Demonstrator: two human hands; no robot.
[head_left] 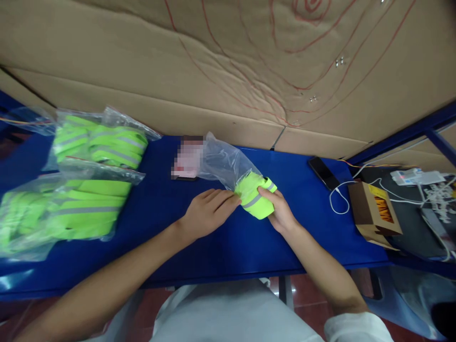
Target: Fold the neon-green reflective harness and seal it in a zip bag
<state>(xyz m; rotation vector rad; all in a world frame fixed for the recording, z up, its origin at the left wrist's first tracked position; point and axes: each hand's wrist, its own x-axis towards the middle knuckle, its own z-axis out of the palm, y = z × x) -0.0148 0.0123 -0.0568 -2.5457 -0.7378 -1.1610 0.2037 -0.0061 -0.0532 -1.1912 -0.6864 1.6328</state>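
Over the middle of the blue table, a folded neon-yellow fabric piece with a grey reflective stripe lies partly inside the mouth of a clear plastic bag. My right hand grips the fabric's right end, thumb on top and fingers underneath. My left hand is closed, its fingertips pinching the bag's rim against the fabric's left edge. The bag's far end stretches up and left, flat and slack, towards a pixelated pink-and-white item.
At left lie clear bags of folded neon-yellow reflective fabric, more behind them. A black phone with a white cable rests at right, near a brown cardboard box. Cardboard sheeting with red lines walls the back.
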